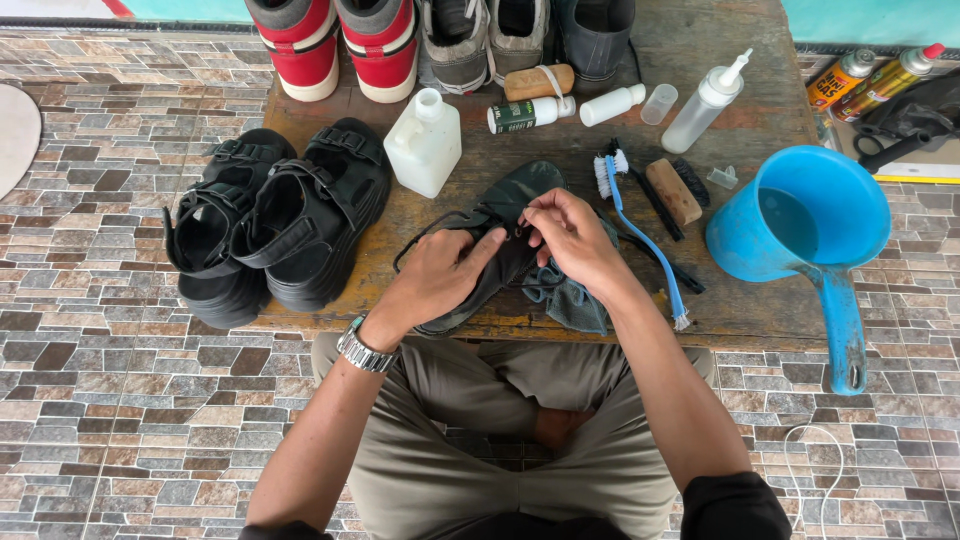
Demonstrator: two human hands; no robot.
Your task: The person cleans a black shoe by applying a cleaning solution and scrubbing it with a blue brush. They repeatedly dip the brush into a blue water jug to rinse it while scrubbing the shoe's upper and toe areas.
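Both forearms reach forward from a cross-legged seated position and converge over the near edge of a low wooden board [740, 290].

Left hand [440, 275]: wristwatch [362, 350] on the wrist, palm down, fingers curled around the side of a dark shoe [500, 225], index finger extended toward the lace area. Hand closed on the shoe.

Right hand [570, 235]: fingers bent together, thumb and fingertips pinching at the shoe's lace area; what exactly lies between them is too small to tell.

Dark shoe: lying on the board's near middle, toe pointing away, a black lace [425, 235] looping out to its left; a grey cloth [575, 300] just beneath and beside it.

Board, other items: white jug [425, 145]; small bottles; clear squeeze bottle [705, 105]; blue-handled brush [640, 235]; wooden brush [673, 192]; blue water scoop [805, 225] with water, at the right edge. Along the far edge: red-and-white sneakers [340, 40] and grey shoes [485, 35]. A pair of black sandals [275, 220] overlaps the left edge.

Surroundings: patterned stone-tile floor [100, 330]; two spray cans [875, 75] at upper right.
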